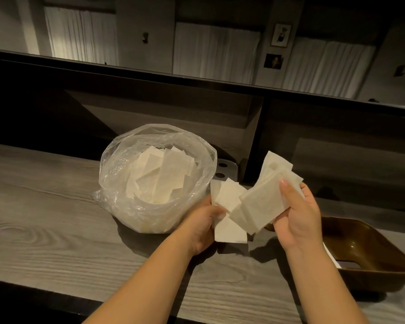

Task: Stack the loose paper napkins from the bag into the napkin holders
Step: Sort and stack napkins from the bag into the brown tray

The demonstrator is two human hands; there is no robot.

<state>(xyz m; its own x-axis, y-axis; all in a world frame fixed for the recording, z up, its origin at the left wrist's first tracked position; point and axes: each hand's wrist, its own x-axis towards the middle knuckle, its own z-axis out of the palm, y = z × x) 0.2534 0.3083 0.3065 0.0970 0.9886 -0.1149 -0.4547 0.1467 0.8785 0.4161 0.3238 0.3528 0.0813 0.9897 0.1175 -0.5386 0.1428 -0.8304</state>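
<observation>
Two hands (202, 220) (297, 218) around napkins (257, 206)

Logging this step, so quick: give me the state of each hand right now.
Left hand: closed, gripping a few loose napkins.
Right hand: closed, gripping an uneven napkin stack.
</observation>
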